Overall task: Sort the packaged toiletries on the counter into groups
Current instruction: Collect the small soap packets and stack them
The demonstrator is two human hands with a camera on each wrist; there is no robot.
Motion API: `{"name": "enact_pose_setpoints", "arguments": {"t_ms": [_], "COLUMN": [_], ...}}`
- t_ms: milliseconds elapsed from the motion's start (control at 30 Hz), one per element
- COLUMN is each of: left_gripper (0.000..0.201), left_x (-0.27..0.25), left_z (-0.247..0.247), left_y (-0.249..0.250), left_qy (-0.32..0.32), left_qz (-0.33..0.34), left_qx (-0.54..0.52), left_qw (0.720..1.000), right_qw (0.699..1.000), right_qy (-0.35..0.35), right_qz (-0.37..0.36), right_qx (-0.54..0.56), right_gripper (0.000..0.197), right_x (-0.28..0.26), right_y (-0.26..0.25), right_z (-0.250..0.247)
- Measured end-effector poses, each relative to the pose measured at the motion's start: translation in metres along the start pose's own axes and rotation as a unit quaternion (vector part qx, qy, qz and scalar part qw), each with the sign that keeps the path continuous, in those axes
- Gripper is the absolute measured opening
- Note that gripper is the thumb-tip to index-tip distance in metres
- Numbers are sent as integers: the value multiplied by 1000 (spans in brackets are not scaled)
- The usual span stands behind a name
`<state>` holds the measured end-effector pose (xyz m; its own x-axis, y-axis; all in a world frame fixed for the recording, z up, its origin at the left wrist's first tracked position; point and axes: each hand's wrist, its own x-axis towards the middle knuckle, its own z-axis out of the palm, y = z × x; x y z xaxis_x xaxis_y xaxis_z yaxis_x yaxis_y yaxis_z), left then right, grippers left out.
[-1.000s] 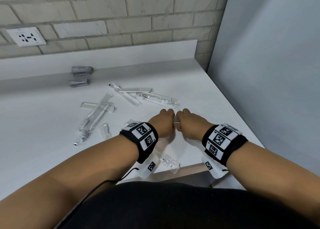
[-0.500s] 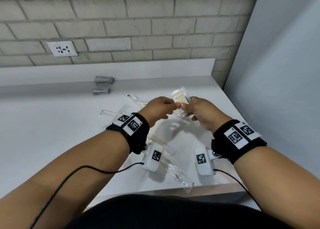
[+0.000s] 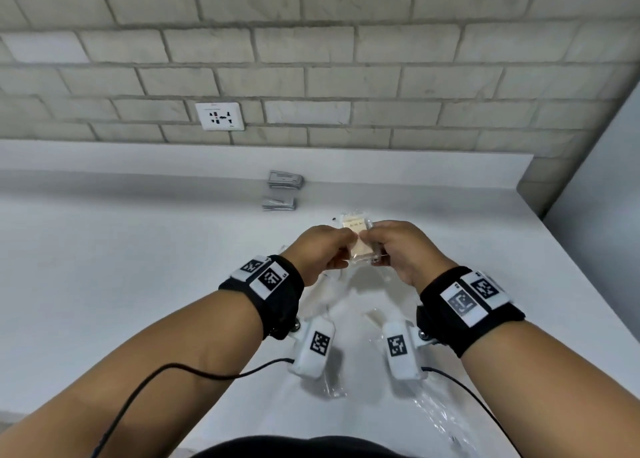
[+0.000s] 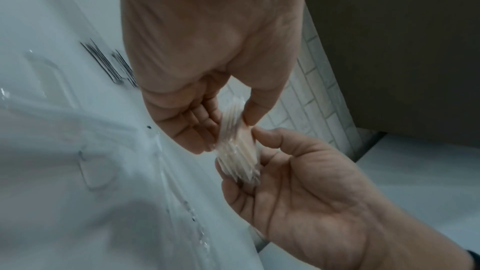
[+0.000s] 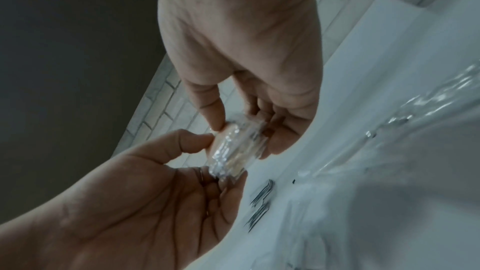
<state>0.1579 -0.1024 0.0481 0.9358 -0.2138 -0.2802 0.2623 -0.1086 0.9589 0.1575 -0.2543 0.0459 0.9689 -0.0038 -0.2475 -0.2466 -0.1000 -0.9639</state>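
The head view looks forward and down from above and behind both forearms, taking in the left hand (image 3: 320,249), the right hand (image 3: 398,249), the counter (image 3: 104,267) beyond them and the brick wall (image 3: 311,48) behind. The left wrist view looks along the left palm (image 4: 207,38) at close range, with the right hand (image 4: 311,192) entering from below. The right wrist view looks along the right palm (image 5: 246,38), equally close, with the left hand (image 5: 142,202) entering from below. All three views share the wrapped packet (image 3: 358,246) held between the hands.
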Motion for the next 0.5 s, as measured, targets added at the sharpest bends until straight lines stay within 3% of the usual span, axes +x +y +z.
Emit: {"name": "enact_pose_setpoints", "arguments": {"t_ms": [133, 300, 500], "left_gripper": [19, 14, 16], "left_x": [27, 84, 169], "left_z": [-32, -57, -72], "left_y": [4, 16, 27], "left_qy": [42, 80, 131], "left_qz": [-7, -17, -44], "left_qx": [5, 40, 115], "left_qw": [999, 996, 984], "right_qw": [1000, 998, 989], "right_qy": [6, 28, 50], "right_qz": [23, 43, 86], "right_qx": [-9, -43, -111], "right_gripper": [5, 30, 20], "right_x": [39, 102, 187], "right_y": [-12, -27, -39], "right_z": [29, 47, 57]}}
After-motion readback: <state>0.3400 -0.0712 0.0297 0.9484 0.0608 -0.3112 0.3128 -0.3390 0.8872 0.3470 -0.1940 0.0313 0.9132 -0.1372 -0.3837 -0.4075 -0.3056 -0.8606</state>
